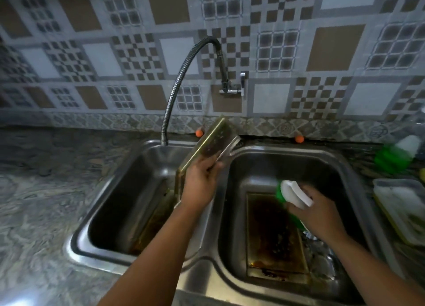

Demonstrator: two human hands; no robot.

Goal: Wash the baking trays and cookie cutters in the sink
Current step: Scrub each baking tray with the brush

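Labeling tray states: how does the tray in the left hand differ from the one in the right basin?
The held tray is tilted up over the sink divider, in the left hand; the basin tray lies flat, untouched. The basin tray shows dark burnt residue; the held tray's looks lighter. Both are rectangular and metal.

Two bare forearms entering from the lower edge of the frame, left hand (200, 182) at centre, right hand (318, 210) at centre right, no sleeves, wrists and fingers unadorned
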